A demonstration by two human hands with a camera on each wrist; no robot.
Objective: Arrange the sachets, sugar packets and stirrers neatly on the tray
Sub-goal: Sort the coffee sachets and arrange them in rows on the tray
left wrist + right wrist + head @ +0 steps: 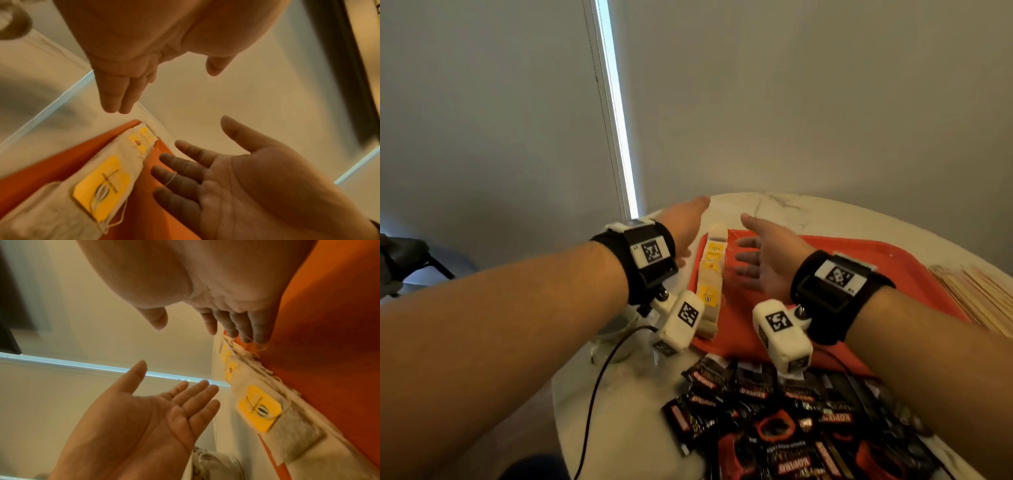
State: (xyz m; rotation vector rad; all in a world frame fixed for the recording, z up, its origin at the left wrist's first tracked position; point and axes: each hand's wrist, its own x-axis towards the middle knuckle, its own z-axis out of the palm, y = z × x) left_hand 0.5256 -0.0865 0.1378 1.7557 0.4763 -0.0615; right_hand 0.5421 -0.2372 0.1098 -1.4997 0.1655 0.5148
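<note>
While both hands hover spread, palms facing each other, the row of tea bags [711, 274] lies between them along the left edge of the red tray [859, 270]. The left hand [685, 229] and right hand [763, 260] hold nothing; a thread seems to lie across a right finger. They look to be squaring up that row. Next, I judge, comes gathering the black sachets [784, 421] heaped on the near tabletop [825, 212], then the wooden stirrers [976, 291] at the right. I cannot spot sugar packets; the stirrers and the sachet heap run out of view.
</note>
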